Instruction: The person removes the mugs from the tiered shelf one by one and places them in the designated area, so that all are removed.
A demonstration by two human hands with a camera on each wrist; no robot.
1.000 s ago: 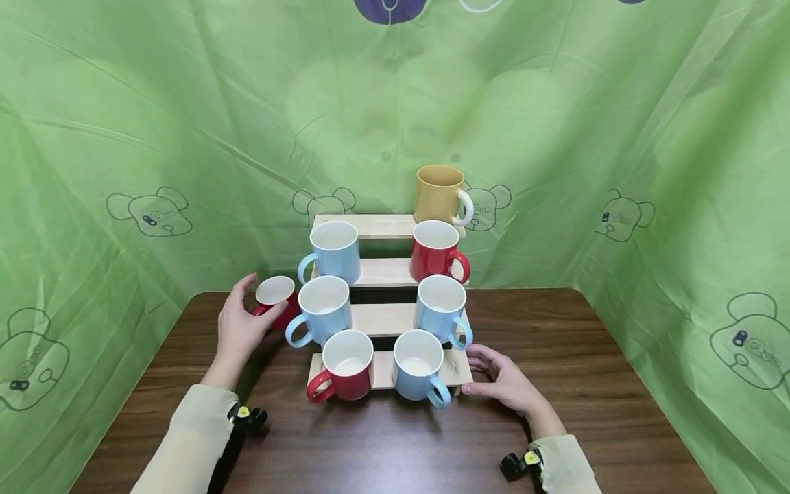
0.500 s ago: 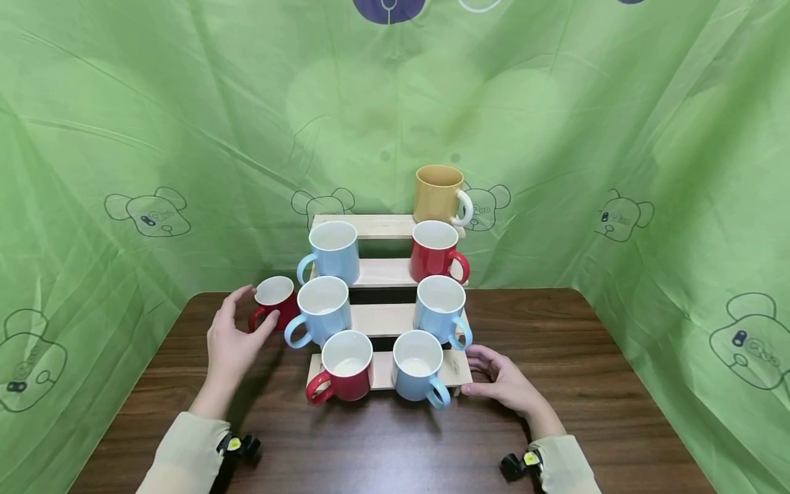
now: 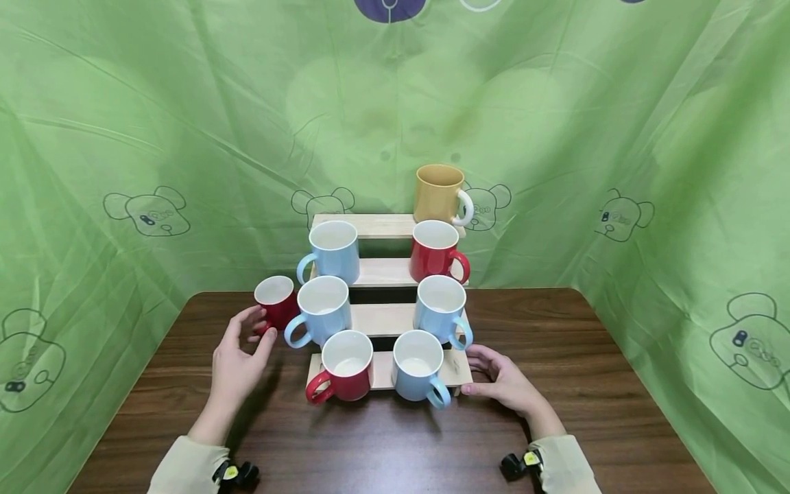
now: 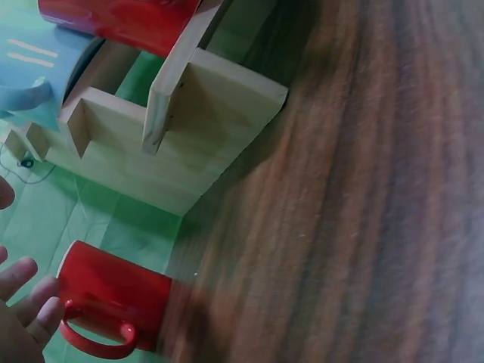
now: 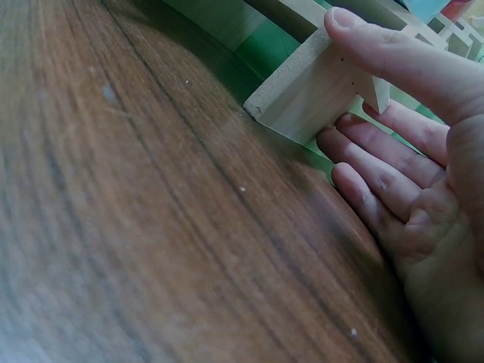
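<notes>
My left hand (image 3: 237,360) reaches to a red mug (image 3: 279,305) standing on the table left of a stepped wooden rack (image 3: 379,319). Its thumb and fingers are spread close to the handle of that mug. From the left wrist view, the fingertips (image 4: 47,311) come right beside the handle (image 4: 98,346), not wrapped round it. At the front right corner of the rack, my right hand (image 3: 503,381) grips the end of the lowest shelf. The thumb (image 5: 348,21) lies at one edge of the board and the index fingertip at the other; the remaining fingers extend below.
On the rack stand light blue mugs (image 3: 324,312), a red mug (image 3: 352,377) at front left, another red mug (image 3: 428,254) at right, and a yellow mug (image 3: 437,195) with a white handle on top. A green printed curtain (image 3: 395,103) surrounds the dark wooden table (image 3: 586,363).
My left hand has let go of the red mug's body and drawn back toward its handle. More of the mug shows now. The right hand stays at the rack corner.
</notes>
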